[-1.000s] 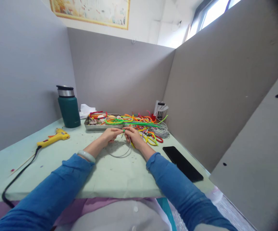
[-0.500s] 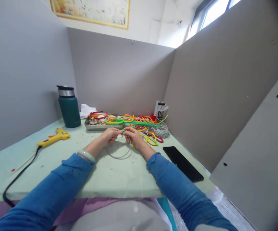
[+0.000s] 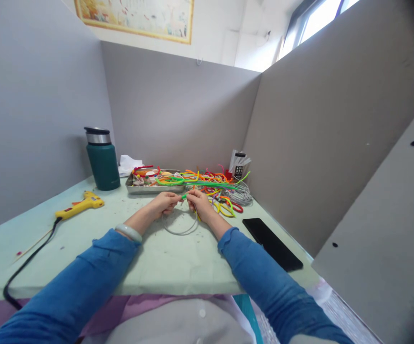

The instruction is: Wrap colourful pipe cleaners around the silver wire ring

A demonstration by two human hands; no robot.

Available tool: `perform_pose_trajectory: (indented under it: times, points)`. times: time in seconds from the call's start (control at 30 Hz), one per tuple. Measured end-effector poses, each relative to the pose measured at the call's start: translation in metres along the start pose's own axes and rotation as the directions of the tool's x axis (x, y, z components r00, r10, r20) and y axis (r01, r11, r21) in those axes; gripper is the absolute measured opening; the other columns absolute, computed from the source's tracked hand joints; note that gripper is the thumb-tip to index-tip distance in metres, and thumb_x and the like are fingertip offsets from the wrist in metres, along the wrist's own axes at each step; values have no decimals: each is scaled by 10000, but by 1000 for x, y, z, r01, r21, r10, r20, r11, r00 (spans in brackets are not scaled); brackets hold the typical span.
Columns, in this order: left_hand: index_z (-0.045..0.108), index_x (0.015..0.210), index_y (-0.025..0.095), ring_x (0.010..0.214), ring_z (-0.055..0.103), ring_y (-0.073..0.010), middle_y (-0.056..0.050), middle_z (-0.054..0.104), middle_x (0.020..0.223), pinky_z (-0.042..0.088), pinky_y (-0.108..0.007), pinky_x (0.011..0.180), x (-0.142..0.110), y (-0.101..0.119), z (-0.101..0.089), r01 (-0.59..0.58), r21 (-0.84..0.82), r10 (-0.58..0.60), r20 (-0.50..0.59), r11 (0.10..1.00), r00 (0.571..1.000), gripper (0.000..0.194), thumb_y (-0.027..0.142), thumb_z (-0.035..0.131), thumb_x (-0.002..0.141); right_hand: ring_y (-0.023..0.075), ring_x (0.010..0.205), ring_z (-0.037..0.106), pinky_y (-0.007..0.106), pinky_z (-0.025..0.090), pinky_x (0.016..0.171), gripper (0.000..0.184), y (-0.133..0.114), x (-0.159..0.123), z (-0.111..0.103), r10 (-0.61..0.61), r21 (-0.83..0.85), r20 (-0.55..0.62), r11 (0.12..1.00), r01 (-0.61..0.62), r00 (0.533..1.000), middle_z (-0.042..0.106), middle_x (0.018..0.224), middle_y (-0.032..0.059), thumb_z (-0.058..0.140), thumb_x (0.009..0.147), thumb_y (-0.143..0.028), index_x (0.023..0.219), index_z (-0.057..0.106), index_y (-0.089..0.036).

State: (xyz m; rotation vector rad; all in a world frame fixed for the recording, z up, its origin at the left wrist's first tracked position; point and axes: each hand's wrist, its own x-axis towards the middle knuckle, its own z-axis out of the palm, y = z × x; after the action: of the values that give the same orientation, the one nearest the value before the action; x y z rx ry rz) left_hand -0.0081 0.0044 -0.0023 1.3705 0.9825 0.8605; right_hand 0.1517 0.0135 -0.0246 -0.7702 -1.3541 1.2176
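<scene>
Between my fingertips is a short green piece [image 3: 184, 196], perhaps pipe cleaner, on a thin grey wire-like hoop [image 3: 181, 233]. The hoop hangs below my hands in a curve just over the tabletop. My left hand [image 3: 164, 204] is closed in a pinch at the green piece's left end. My right hand [image 3: 199, 204] pinches its right end, close beside the left. Fingers hide part of the hoop's ends. Just behind the hands stands a metal tray [image 3: 145, 190] with coloured bits and a red hoop, beside a heap of coloured pipe cleaners [image 3: 207, 181].
To the left lie a yellow glue gun [image 3: 79, 206] with a black cord and a thin stick [image 3: 35, 246]. A green bottle [image 3: 102, 165] stands behind them. On the right are a black phone [image 3: 273, 243] and grey hoops [image 3: 240, 195]. Grey partitions [image 3: 178, 110] enclose the table.
More of the green piece shows between the fingertips, now slanting rather than bunched. The grey hoop has shifted slightly right and up. Both hands stay in nearly the same place.
</scene>
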Motion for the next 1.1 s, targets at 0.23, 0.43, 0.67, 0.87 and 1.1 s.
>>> perform_pose_trajectory:
  times: [0.23, 0.43, 0.67, 0.87, 1.1]
  points:
    - [494, 739, 156, 338, 185, -8, 97, 281, 481, 83, -174, 341, 0, 0, 2, 4, 27, -3, -50, 1000, 999, 369, 450, 683, 620, 49, 351, 356, 191, 251, 351, 186, 0, -1, 0, 15, 7, -5, 1000, -15, 1000, 456, 471, -81, 591, 623, -291, 744, 518, -170]
    - [461, 744, 180, 335, 203, -11, 101, 296, 479, 97, -171, 340, -1, 1, 4, -25, 45, 29, -91, 999, 995, 394, 457, 698, 595, 51, 354, 361, 195, 244, 355, 178, -1, -1, 1, 21, 7, -7, 1000, -21, 1000, 456, 468, -78, 591, 626, -285, 736, 515, -168]
    - [470, 711, 164, 342, 185, -10, 104, 267, 471, 88, -180, 339, -1, 1, 2, 5, 68, 1, -80, 998, 997, 410, 472, 704, 576, 52, 349, 372, 192, 256, 353, 171, 1, 0, 0, 15, 22, 5, 1000, -15, 1000, 467, 462, -80, 585, 622, -271, 736, 518, -162]
    - [501, 742, 151, 344, 163, -12, 110, 225, 462, 78, -187, 346, 0, -1, -1, 18, 64, -16, -38, 998, 999, 401, 476, 687, 599, 49, 339, 366, 191, 237, 345, 177, 0, -1, 1, 28, 17, 12, 999, -29, 1000, 464, 465, -81, 584, 622, -273, 743, 519, -161]
    - [485, 729, 155, 345, 158, -11, 111, 225, 456, 74, -191, 352, 0, -1, 0, 22, 66, -20, -28, 998, 999, 394, 466, 690, 602, 49, 355, 374, 192, 259, 363, 182, 2, 0, -1, 19, 12, 31, 1000, -20, 999, 469, 479, -76, 594, 622, -280, 736, 520, -160]
